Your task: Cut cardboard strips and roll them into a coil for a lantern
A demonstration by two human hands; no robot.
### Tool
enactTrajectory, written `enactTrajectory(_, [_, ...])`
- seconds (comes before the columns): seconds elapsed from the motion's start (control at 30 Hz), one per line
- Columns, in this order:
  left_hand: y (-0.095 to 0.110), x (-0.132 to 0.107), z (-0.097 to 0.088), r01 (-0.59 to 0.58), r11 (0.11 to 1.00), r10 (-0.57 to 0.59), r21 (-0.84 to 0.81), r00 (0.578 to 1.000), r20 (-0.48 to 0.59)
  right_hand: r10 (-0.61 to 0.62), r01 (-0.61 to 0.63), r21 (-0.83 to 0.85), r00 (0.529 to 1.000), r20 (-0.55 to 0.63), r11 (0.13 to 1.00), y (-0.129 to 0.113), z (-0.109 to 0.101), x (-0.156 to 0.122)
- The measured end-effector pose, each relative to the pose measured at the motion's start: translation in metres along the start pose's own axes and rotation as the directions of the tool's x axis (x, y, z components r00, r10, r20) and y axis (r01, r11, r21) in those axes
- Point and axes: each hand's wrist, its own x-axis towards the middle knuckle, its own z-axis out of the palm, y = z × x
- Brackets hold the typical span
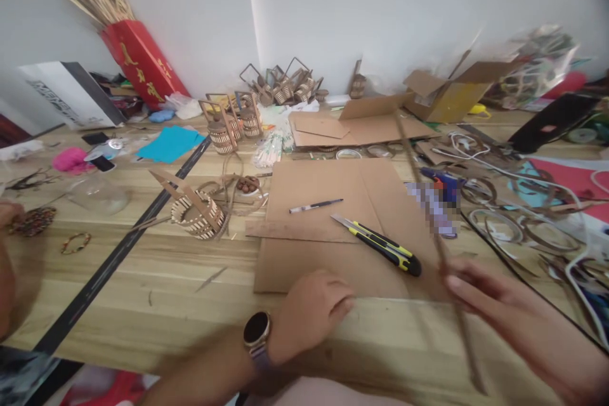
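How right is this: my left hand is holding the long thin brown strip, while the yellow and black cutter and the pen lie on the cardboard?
Only the hand is wrong: the head view shows the long thin brown strip in your right hand, not your left hand. The yellow and black cutter and the pen do lie on the cardboard.

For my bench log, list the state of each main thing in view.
Utility knife: blade extended.
Pen: lying on the cardboard sheet; whether capped is unclear.
Brown strip: held in the right hand.
Left hand: fingers curled, nothing visible in it.
Woven basket: open-topped, flat strips jutting above its rim.
Cardboard box: flaps open.
Watch: screen dark.
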Motion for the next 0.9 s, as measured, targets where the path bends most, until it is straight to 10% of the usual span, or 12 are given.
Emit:
enactTrajectory(0.13, [0.015,0.008,0.007,0.354,0.613,-0.341,-0.706,0.925,0.167,0.137,-0.255,0.423,0.947,0.289,0.869,-0.035,0.078,0.021])
enactTrajectory(0.27, [0.007,0.014,0.019,0.397,0.283,-0.400,-0.873,0.876,0.269,0.104,-0.249,0.530,0.952,0.288,0.810,-0.044,0.119,0.030])
enactTrajectory(0.9, [-0.005,0.008,0.034,0.432,0.063,-0.289,-0.900,0.871,0.398,0.083,-0.291,0.534,0.922,0.379,0.794,-0.026,0.127,0.027])
